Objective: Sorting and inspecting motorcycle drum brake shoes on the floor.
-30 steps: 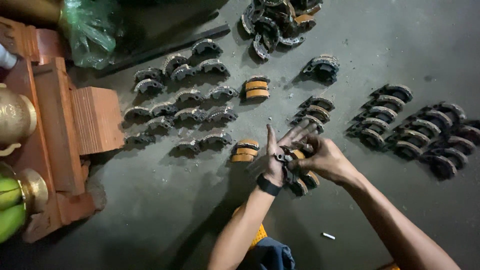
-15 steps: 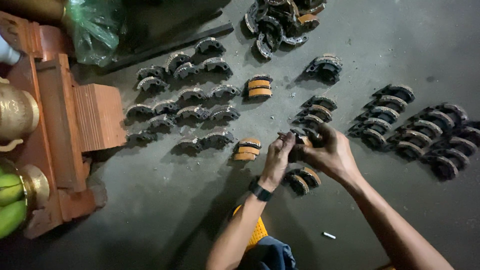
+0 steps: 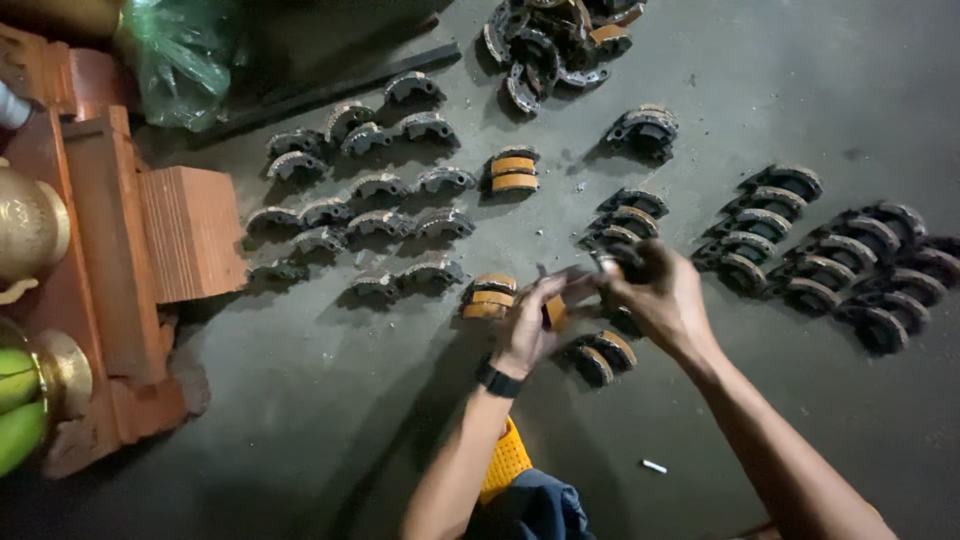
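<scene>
**Two hands work a curved brake shoe over a floor full of sorted pieces**

Head-cam view, looking down at a dark grey floor (image 3: 300, 400). Left hand (image 3: 528, 335) w/ black wristband and right hand (image 3: 655, 295) meet at centre, fingers curled and closed around a curved brake shoe (image 3: 556, 310) w/ an orange lining edge, held just above the floor. Exact pinch unclear; motion blur smears the fingers.

Risks, as a judgement: the piece could slip, since the grip looks partly fingertip-only, and fall onto the pair of shoes (image 3: 603, 355) lying just under the hands. A stray elbow could scatter the neat rows at left (image 3: 380, 215) or at right (image 3: 820, 250). A small white stub (image 3: 653, 466) lies near the right forearm.

Hard to see: what the right hand's palm hides; whether one shoe or two are held. The far pile (image 3: 550, 45) is cut by the top edge. Wooden stand (image 3: 150, 240), brass vessel (image 3: 30, 230) and green bag (image 3: 180, 60) at left are partly cropped.
</scene>
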